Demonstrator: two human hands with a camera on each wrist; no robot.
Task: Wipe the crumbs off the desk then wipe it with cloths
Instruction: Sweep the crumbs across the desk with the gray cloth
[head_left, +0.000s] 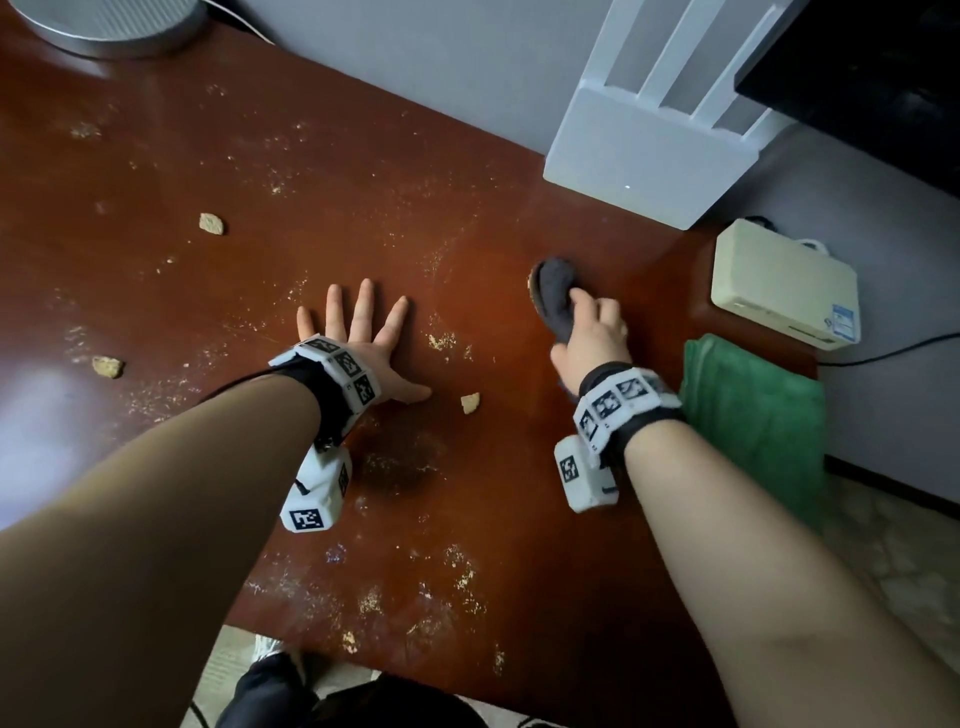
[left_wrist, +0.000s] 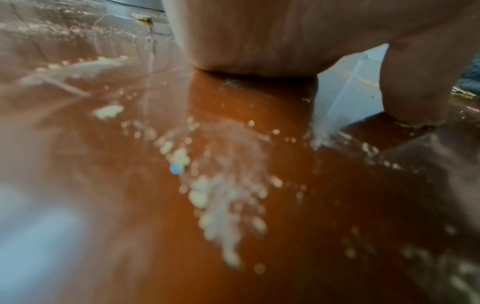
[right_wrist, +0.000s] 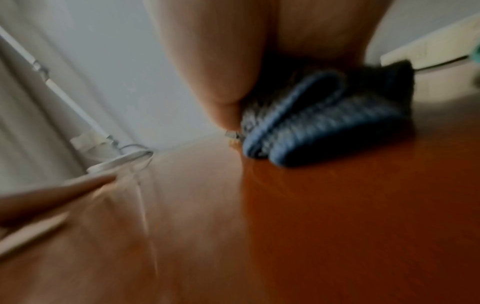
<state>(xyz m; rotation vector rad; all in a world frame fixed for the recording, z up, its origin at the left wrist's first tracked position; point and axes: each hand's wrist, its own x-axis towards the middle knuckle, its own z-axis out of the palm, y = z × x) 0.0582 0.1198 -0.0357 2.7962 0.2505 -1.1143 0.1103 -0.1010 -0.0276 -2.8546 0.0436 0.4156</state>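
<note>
Loads of crumbs (head_left: 441, 340) left on the desk (head_left: 467, 218). Right hand (head_left: 592, 338) clutches the grey cloth (head_left: 553, 296) far right; left hand (head_left: 363, 343) flat, fingers spread. I'd sweep leftward, overlapping strokes.

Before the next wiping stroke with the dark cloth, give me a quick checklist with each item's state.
1. Right hand grips dark cloth: ok.
2. Cloth touching desk: ok.
3. Left hand flat on the desk, fingers spread: ok.
4. Crumbs cleared: not ok; crumb piece and scattered crumbs lie between the hands.
5. Green cloth ready at the desk's right edge: ok.
6. Cloth damp or dry: cannot tell.
</note>
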